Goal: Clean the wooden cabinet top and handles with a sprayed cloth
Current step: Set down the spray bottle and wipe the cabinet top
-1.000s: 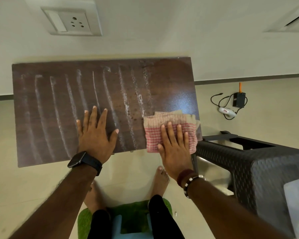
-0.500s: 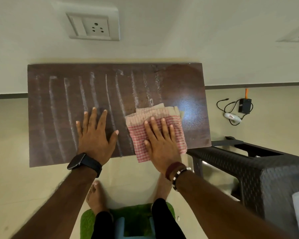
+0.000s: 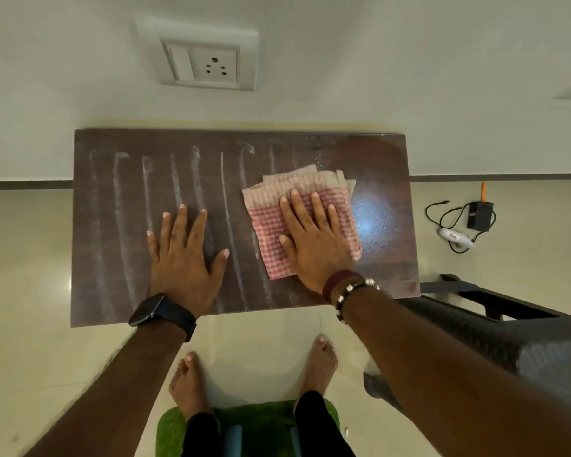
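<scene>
The dark wooden cabinet top (image 3: 112, 242) stands against the wall and carries several pale wipe streaks across its left and middle. A folded red-and-white checked cloth (image 3: 267, 219) lies on its right half. My right hand (image 3: 314, 239) presses flat on the cloth with fingers spread, holding it against the wood. My left hand (image 3: 182, 258) rests flat and open on the bare wood to the left, apart from the cloth. No handles are visible from above.
A dark woven plastic stool (image 3: 475, 324) stands close to the cabinet's right front corner. A black charger with cable (image 3: 478, 214) and a white device (image 3: 455, 237) lie on the floor at right. A wall socket (image 3: 208, 62) is above. My bare feet stand by a green mat (image 3: 264, 420).
My right hand has slid the cloth left and away from the front edge, toward the wall. My left hand has stayed planted on the wood.
</scene>
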